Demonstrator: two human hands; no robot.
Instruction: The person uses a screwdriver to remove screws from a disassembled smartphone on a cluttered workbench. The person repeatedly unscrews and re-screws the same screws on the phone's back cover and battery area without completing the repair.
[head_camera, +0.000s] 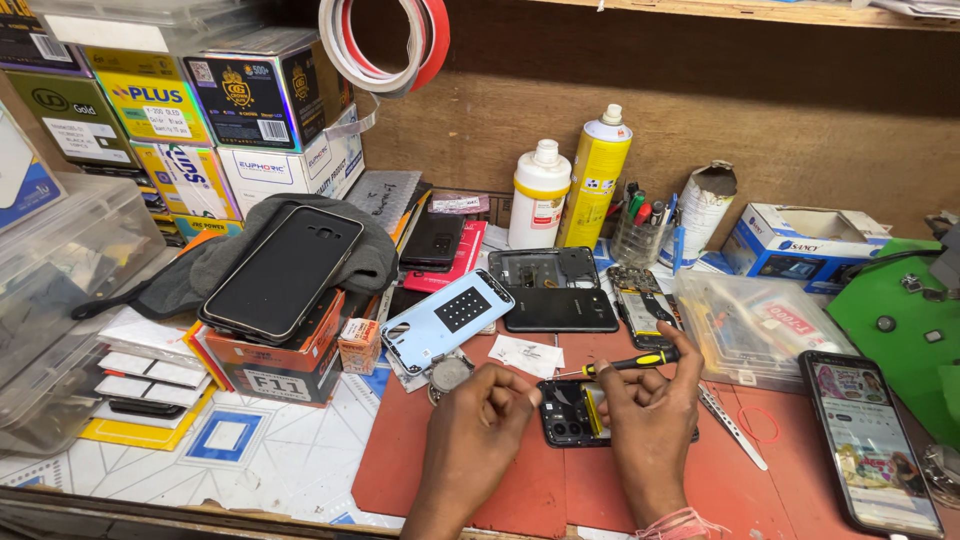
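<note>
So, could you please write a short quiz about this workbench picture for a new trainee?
1. True or false: the right hand holds a screwdriver with a yellow and black handle.
2. What lies on the red mat between the two hands? A) a roll of tape B) an opened phone C) a spray can
3. What colour is the tall spray can at the back of the bench?

Key:
1. True.
2. B. The opened phone lies between the left hand and the right hand, with its inner parts showing.
3. Yellow, with a white cap.
</note>
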